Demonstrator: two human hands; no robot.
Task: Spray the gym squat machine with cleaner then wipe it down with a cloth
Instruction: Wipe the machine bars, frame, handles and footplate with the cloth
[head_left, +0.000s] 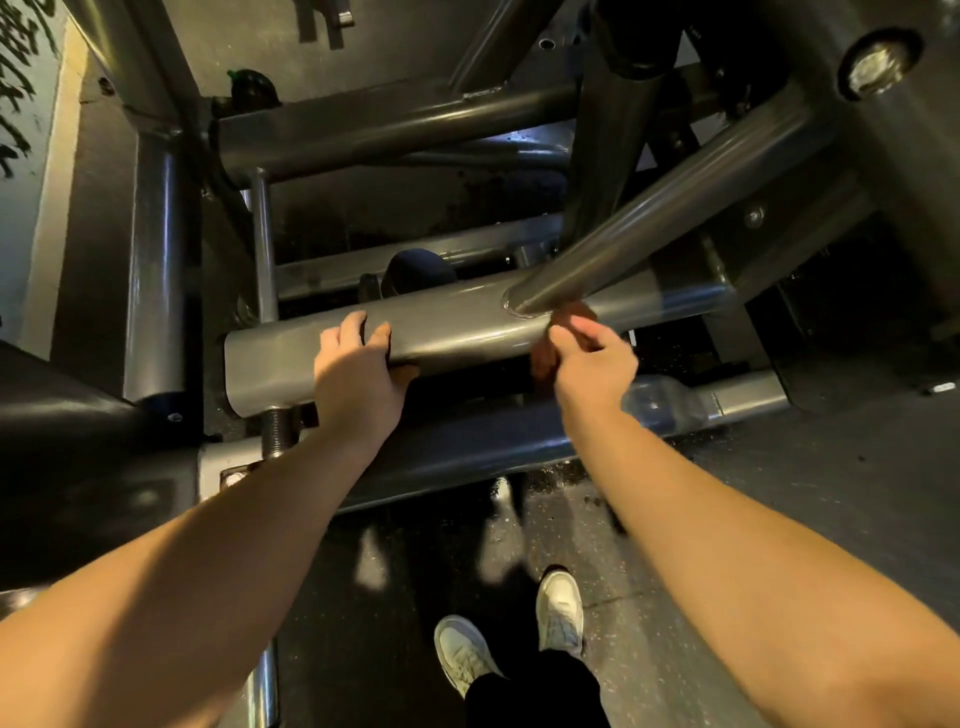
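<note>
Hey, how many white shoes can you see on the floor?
2. One white shoe is low in the middle on the dark floor; the other is just right of it and further forward, nearer the machine. No others show.

Dark speckled rubber floor (779, 519), shiny wet-looking patches near centre. Two white sneakers at bottom centre: one (462, 649) lower in frame, other (561, 608) just beside it. Black trouser leg (535, 691) btwn/below them. Far L: pale wall (21, 78) w/ dark green leaf print.
</note>
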